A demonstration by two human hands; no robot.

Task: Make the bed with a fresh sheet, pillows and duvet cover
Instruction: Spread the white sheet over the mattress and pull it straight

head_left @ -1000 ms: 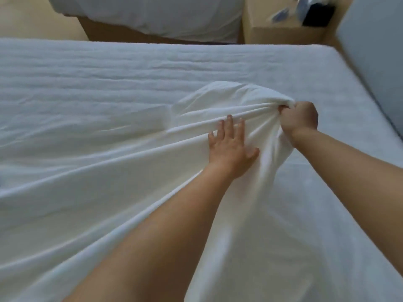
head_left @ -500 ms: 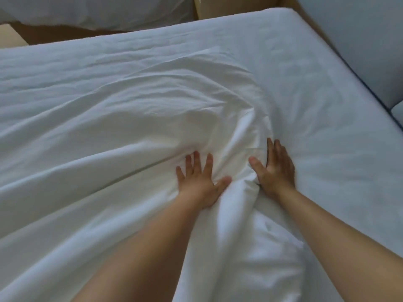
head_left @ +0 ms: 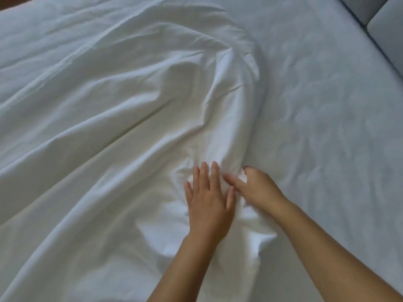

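White sheet point(head_left: 109, 127) rumpled across left and centre of frame, its curved edge running from top centre down to hands at lower centre. Bare mattress point(head_left: 327, 127) fills right side. Left hand point(head_left: 209, 199) flat on sheet, fingers straight, pressing. Right hand point(head_left: 258, 189) just beside it at sheet edge, fingers curled, blurred; cannot tell whether it grips fabric. Grey headboard point(head_left: 388, 29) in upper right corner.
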